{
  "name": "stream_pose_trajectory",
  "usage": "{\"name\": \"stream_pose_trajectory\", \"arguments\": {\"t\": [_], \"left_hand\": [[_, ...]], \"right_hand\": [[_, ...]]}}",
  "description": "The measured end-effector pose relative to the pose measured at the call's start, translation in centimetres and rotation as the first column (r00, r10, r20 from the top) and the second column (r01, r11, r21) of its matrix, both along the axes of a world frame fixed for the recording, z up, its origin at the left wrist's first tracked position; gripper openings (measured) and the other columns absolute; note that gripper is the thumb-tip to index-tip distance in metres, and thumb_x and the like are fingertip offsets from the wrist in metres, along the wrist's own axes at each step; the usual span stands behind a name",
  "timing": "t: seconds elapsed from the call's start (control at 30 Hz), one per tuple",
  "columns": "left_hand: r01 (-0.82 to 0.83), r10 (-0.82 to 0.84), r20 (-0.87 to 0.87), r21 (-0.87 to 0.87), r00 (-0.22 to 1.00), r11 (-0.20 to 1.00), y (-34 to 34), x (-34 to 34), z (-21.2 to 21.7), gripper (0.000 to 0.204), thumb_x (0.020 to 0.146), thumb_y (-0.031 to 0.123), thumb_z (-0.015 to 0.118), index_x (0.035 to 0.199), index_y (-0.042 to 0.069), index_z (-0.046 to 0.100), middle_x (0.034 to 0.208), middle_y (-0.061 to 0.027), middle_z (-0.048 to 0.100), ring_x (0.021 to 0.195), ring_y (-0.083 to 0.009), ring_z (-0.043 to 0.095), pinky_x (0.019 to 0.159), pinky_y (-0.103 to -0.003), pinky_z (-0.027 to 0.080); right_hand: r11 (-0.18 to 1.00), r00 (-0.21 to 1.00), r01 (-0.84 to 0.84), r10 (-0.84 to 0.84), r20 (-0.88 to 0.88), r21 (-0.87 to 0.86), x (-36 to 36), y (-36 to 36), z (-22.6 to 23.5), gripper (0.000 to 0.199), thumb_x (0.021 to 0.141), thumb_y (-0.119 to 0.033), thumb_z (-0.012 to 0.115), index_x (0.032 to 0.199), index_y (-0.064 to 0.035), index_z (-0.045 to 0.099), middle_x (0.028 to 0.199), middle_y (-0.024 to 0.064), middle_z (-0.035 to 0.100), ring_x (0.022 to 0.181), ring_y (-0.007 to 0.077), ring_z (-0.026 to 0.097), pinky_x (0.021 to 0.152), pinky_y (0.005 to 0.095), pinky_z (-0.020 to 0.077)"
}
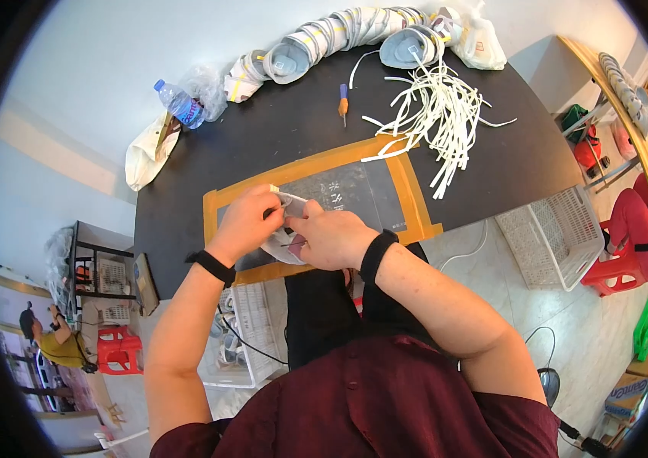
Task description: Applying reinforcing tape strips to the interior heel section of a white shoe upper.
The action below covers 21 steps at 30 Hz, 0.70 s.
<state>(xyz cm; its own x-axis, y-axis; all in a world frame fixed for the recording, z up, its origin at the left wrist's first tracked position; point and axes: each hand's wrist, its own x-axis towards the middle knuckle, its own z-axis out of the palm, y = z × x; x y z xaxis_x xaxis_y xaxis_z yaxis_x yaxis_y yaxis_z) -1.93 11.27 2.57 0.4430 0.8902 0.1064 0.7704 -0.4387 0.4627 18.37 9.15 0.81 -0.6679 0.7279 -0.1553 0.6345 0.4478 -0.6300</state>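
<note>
My left hand [244,227] and my right hand [337,239] meet over the near left part of a taped sheet [354,187] on the dark table. Between them is a small grey-white curved fabric piece [284,253], its exact kind partly hidden by my fingers. Both hands are closed, pinching its upper edge. A white strip [293,197] runs along that edge between the fingertips. Something thin and dark shows under my right fingers, too small to name. Beyond the sheet lie a heap of white strips [446,114] and a small tool with an orange and blue handle [344,103].
A row of nested grey-white fabric pieces [324,38] curves along the table's far edge. A water bottle [179,104] and a white cloth bag [148,156] stand at the far left. White plastic crates [556,237] sit right and below. Other people are at both sides.
</note>
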Motion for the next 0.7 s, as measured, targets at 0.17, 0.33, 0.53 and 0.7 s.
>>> {"name": "stream_pose_trajectory", "arguments": {"t": [0.17, 0.33, 0.53, 0.7], "left_hand": [[-0.113, 0.092, -0.260, -0.068, 0.961, 0.991, 0.3, 1.8, 1.3, 0.016, 0.078, 0.016, 0.066, 0.071, 0.004, 0.059, 0.083, -0.0097, 0.056, 0.081, -0.0302, 0.058, 0.066, -0.040, 0.045], [-0.094, 0.108, -0.231, 0.073, 0.967, 0.993, 0.7, 1.3, -0.2, 0.013, 0.072, 0.014, 0.066, 0.069, 0.004, 0.057, 0.083, -0.0116, 0.056, 0.087, -0.0324, 0.057, 0.070, -0.041, 0.046], [-0.123, 0.127, -0.282, 0.030, 0.951, 0.992, 0.1, 1.6, 0.3, 0.012, 0.071, 0.012, 0.066, 0.067, 0.006, 0.055, 0.085, -0.0095, 0.057, 0.089, -0.0317, 0.057, 0.073, -0.043, 0.046], [-0.075, 0.085, -0.283, 0.044, 0.955, 0.996, 0.2, 1.0, 0.2, 0.011, 0.072, 0.010, 0.065, 0.070, 0.004, 0.056, 0.086, -0.0115, 0.055, 0.089, -0.0330, 0.056, 0.072, -0.042, 0.045]], "right_hand": [[0.997, 0.999, 0.015, -0.017, 0.037, 0.070, -0.2, -0.5, -0.3, 0.046, 0.089, -0.026, 0.054, 0.133, -0.0117, 0.053, 0.124, 0.0195, 0.050, 0.100, 0.0364, 0.065, 0.088, 0.0439, 0.0509], [0.997, 1.000, 0.024, -0.025, 0.008, 0.073, -0.1, -0.9, -0.3, 0.047, 0.089, -0.025, 0.054, 0.134, -0.0113, 0.052, 0.125, 0.0191, 0.050, 0.100, 0.0364, 0.065, 0.088, 0.0440, 0.0513], [0.997, 0.999, 0.040, -0.039, -0.018, 0.073, 0.0, -0.8, -0.7, 0.048, 0.089, -0.025, 0.055, 0.135, -0.0124, 0.052, 0.124, 0.0194, 0.050, 0.101, 0.0362, 0.065, 0.087, 0.0439, 0.0520], [0.997, 0.999, 0.050, -0.050, -0.011, 0.053, -0.2, -0.5, -0.1, 0.048, 0.088, -0.026, 0.055, 0.135, -0.0131, 0.052, 0.124, 0.0209, 0.051, 0.101, 0.0360, 0.065, 0.087, 0.0437, 0.0526]]}}
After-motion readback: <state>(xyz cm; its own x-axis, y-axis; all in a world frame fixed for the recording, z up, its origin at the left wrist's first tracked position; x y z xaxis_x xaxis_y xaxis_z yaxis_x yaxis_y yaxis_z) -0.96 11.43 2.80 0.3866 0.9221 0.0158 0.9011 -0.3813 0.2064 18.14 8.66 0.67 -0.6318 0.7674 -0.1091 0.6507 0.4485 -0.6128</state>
